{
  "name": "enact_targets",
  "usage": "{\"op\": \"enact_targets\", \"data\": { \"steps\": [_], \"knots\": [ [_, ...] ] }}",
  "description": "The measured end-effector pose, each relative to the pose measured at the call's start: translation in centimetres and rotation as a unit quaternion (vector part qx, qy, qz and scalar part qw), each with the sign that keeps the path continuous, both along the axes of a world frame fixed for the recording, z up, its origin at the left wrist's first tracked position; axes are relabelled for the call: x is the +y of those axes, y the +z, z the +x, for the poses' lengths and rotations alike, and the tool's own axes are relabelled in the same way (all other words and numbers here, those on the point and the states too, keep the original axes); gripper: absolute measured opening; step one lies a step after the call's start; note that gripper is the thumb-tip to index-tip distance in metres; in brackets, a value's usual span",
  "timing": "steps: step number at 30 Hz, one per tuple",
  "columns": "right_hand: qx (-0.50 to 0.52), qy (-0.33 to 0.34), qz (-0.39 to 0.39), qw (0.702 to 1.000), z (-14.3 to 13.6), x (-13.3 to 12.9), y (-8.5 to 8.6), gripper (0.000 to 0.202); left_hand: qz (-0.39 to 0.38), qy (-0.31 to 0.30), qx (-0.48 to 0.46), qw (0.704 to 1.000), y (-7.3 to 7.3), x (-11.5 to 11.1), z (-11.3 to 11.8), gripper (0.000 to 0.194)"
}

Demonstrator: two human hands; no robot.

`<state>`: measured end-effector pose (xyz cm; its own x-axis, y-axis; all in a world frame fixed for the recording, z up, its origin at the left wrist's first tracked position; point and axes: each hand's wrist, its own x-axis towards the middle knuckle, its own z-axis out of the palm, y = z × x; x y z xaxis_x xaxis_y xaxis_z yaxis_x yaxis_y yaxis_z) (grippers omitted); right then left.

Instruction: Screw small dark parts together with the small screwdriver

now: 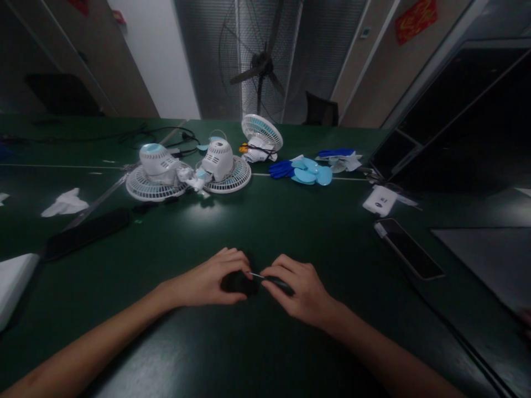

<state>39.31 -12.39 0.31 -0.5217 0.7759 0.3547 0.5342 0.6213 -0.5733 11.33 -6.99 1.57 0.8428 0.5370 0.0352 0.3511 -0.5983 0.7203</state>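
Gripping a screwdriver near the middle of the worktop, the right hand is closed round its dark handle, thumb on the near side and fingers on the far side. Its thin metal shaft points left, with the tip at the fingertips of the left hand. That hand is half curled, thumb apart from the fingers; a dark patch fills the gap, and I cannot tell whether it is a held thing or shadow.

Far from the hands, to the left, 2 white fans sit grille-down side by side, the left fan and the middle fan. A far fan stands tilted to their right, a dark cord across its base. Right of it lie blue gloves, touching light-blue blades. Farther right are a white box and, nearer, a phone lying flat. At left, crumpled white tissue lies beyond a long dark object. Behind the worktop stands a large fan.
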Motion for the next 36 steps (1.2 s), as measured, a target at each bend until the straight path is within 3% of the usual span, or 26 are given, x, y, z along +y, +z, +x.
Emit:
{"op": "enact_targets", "data": {
  "steps": [4,8,11,15,18,20,28,36],
  "knots": [
    [0.001,0.001,0.008,1.000,0.0,0.1,-0.1,0.014,0.024,-0.002,0.007,1.000,0.3,0.1,-0.2,0.015],
    [0.005,0.002,-0.002,1.000,0.1,0.1,-0.1,0.015,0.085,0.024,0.029,0.996,0.0,1.8,-1.7,0.019],
    [0.008,0.009,-0.006,1.000,0.1,0.1,0.1,0.016,0.123,0.090,0.052,0.987,-0.8,4.6,-4.8,0.025],
    [0.022,0.021,-0.018,0.999,0.1,0.0,0.4,0.017,0.161,0.230,0.055,0.958,-2.2,8.6,-10.6,0.036],
    [0.025,0.026,-0.020,0.999,0.0,0.0,0.6,0.018,0.178,0.306,0.052,0.934,-2.7,10.1,-13.8,0.043],
    [0.019,0.023,-0.015,0.999,0.0,0.0,0.6,0.018,0.181,0.328,0.052,0.926,-2.6,10.3,-14.7,0.047],
    [0.007,0.017,-0.020,1.000,0.2,-0.1,0.4,0.018,0.102,0.399,0.132,0.902,-0.9,10.6,-16.1,0.065],
    [0.005,0.019,-0.016,1.000,0.2,0.0,0.4,0.018,-0.003,0.391,0.230,0.891,0.0,11.3,-17.4,0.043]
  ]
}}
